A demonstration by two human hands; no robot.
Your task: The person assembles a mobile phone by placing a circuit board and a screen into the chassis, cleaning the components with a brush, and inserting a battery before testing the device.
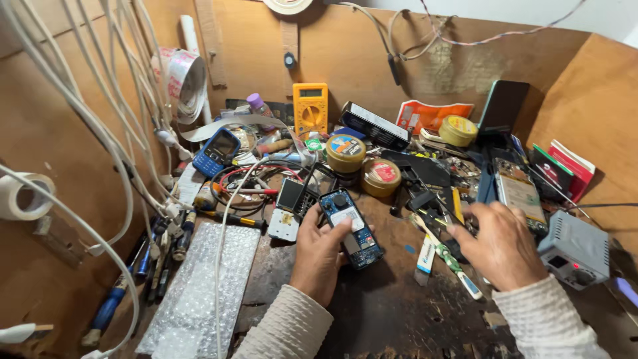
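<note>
My left hand (pixel 319 256) holds a small phone with its back cover off (pixel 350 228), blue frame and bare circuit board facing up, thumb resting on its middle. My right hand (pixel 500 246) hovers with fingers spread over a heap of small tools and parts at the right, its fingertips close to a dark tool (pixel 435 219) and a yellow-green handled tool (pixel 458 266). Nothing sits in the right hand. Just beyond the held phone lies another opened handset with a dark screen (pixel 290 199).
A yellow multimeter (pixel 310 108), two round tins (pixel 345 153) (pixel 381 177), a blue keypad phone (pixel 216 151), bubble wrap (pixel 199 292), screwdrivers (pixel 119 292), hanging white cables (pixel 100 119), tape rolls (pixel 183 80), a grey box with a switch (pixel 575 249) and a bare smartphone (pixel 520 193) crowd the wooden bench.
</note>
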